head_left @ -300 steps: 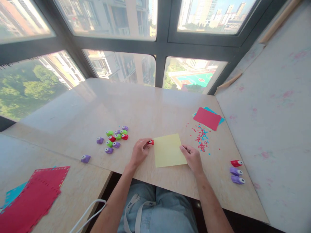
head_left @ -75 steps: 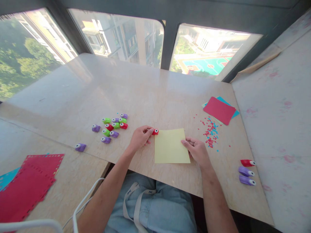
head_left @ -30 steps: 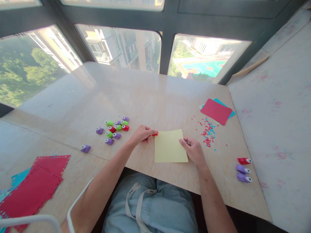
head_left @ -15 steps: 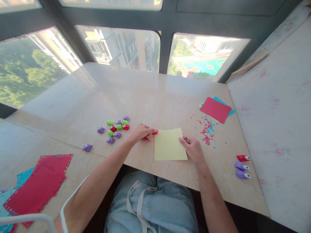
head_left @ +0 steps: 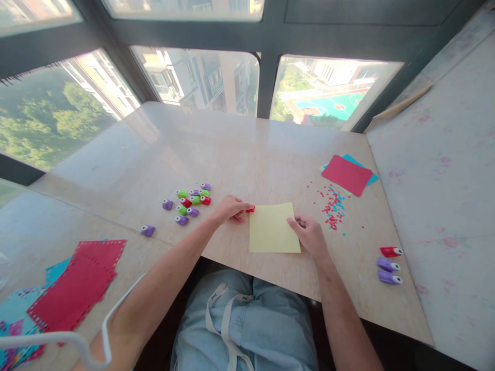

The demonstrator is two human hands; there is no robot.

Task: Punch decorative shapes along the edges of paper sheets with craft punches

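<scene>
A yellow paper square (head_left: 274, 228) lies flat on the beige table (head_left: 240, 149) near its front edge. My left hand (head_left: 231, 208) presses down on a small red paper punch (head_left: 251, 208) set on the sheet's upper left corner. My right hand (head_left: 309, 235) rests on the sheet's right edge with its fingers curled, pinning the paper to the table.
A cluster of green, red and purple punches (head_left: 189, 200) lies left of my hands, with one purple punch (head_left: 147, 230) apart. Three punches (head_left: 389, 264) sit at the right. Red and blue confetti (head_left: 333, 206), red and teal sheets (head_left: 347, 174), and punched red paper (head_left: 75, 286) are around.
My hands stay on the punch and the yellow sheet. The left hand has flattened over the punch since 2.5 s ago. Only the camera view has shifted slightly.
</scene>
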